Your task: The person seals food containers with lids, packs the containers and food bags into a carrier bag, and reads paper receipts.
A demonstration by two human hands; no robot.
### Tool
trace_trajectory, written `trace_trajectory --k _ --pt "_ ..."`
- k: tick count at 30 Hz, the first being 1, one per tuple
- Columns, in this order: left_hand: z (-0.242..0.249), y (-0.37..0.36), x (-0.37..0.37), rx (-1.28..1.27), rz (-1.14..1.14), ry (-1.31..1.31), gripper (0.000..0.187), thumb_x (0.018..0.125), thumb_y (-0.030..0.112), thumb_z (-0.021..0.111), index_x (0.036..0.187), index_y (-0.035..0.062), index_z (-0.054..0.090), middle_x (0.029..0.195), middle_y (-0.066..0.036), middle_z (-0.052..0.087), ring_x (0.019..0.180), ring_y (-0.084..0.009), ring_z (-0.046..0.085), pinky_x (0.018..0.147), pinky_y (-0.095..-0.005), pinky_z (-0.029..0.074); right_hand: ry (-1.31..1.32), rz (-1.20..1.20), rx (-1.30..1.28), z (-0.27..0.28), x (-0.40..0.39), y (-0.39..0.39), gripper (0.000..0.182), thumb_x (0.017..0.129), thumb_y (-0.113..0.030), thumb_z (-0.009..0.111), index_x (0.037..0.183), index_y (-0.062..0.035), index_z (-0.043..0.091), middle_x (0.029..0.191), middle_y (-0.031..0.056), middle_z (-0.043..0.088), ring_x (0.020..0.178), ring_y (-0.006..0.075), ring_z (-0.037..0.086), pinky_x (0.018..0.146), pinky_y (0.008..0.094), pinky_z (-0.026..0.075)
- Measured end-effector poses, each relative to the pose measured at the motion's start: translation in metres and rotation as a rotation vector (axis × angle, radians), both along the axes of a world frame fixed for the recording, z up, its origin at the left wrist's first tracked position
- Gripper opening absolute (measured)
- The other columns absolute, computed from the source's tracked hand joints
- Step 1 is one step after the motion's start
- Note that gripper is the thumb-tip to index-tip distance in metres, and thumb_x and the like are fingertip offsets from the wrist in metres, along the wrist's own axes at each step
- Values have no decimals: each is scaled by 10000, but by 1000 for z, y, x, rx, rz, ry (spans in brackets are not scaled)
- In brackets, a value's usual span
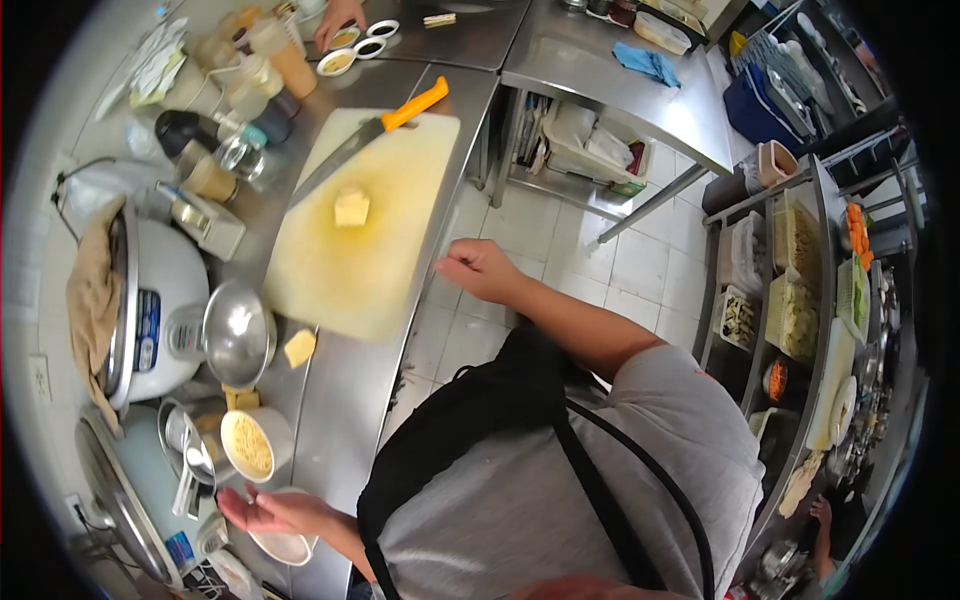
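My left hand (270, 510) is open, fingers apart, above a white tub (285, 545). Beside it stands a white tub of yellow shreds (252, 445). My right hand (480, 270) is curled shut by the counter's edge, with nothing seen in it. Nearest to it is the pale cutting board (340, 285), carrying a pale-yellow block (351, 207) that looks like butter or cheese. A knife with an orange handle (418, 102) lies across the board's far corner. Another yellow piece (300, 348) rests on the steel near a metal bowl (240, 333).
A large rice cooker (170, 290) with a cloth stands against the wall. Bottles (280, 60) and a small scale (205, 222) line the back. Another person's hand (342, 20) is at small sauce dishes (370, 47). Shelves of food containers (795, 235) stand behind me.
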State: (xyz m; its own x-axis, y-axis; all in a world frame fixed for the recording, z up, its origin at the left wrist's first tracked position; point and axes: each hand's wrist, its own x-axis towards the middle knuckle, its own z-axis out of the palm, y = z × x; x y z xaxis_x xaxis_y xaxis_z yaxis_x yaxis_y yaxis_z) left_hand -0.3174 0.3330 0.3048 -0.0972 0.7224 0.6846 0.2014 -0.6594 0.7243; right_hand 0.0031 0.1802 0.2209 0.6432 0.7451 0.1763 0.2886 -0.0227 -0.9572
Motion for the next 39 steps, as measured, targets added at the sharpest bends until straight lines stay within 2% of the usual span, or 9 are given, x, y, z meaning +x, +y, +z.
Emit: trace_trajectory --k 8,11,15,18,20,23,29,30,39 --pt "-63 -74 232 -577 -827 306 182 763 68 424 916 -12 482 888 -131 526 844 -214 487 787 -310 365 269 -514 -105 -141 239 -129 117 767 -140 539 720 -33 539 633 25 546 549 95 484 521 231 401" --pt "-110 -88 300 -588 -1055 483 185 725 8 425 894 -16 494 884 -131 527 836 -224 500 773 -306 377 72 -782 -269 -213 332 -198 90 760 -124 525 752 -38 551 647 40 573 564 122 518 542 243 421" --pt "-182 -104 350 -681 -1067 624 193 705 -7 457 890 -25 509 869 -140 528 813 -237 513 756 -309 393 -559 -812 -776 -281 428 -284 170 743 -184 536 798 -26 569 725 121 593 657 258 572 613 324 452" --pt "-242 -108 360 -759 -1067 689 195 712 2 469 901 -16 511 868 -133 533 815 -228 518 743 -302 400 -756 -761 -1441 -286 460 -301 252 745 -320 479 954 -213 569 826 169 579 773 335 556 693 410 444" --pt "-286 -109 357 -828 -1047 748 196 723 11 469 914 -13 507 870 -125 538 814 -216 521 736 -299 403 -699 -816 -1442 -292 478 -308 304 754 -358 446 1035 -270 520 1120 189 440 1032 380 411 812 507 360" --pt "-360 -111 330 -1013 -951 845 197 766 51 460 947 -19 493 887 -124 542 814 -202 529 725 -275 413 -746 -818 -1565 -310 502 -314 358 753 -344 444 1094 -240 483 1263 135 285 1146 350 279 853 540 299" --pt "-442 -115 244 -1181 -778 1074 239 780 91 454 989 -20 479 937 -151 522 849 -221 523 745 -290 417 -885 -954 -1366 -296 502 -315 371 748 -224 442 1117 -190 468 1152 102 427 1068 258 409 832 460 346" --pt "-451 -114 227 -1183 -726 1103 246 777 96 456 993 -19 479 944 -152 517 852 -223 521 748 -293 416 -1172 -981 -1166 -287 489 -313 378 711 -111 467 1076 -204 499 1023 88 506 923 262 505 752 404 412" --pt "-458 -118 183 -1163 -502 1267 270 736 95 479 986 -7 484 958 -156 498 877 -261 493 777 -334 399 -1289 -746 -816 -248 446 -275 448 594 36 518 945 -233 589 876 85 569 696 256 564 584 332 473"
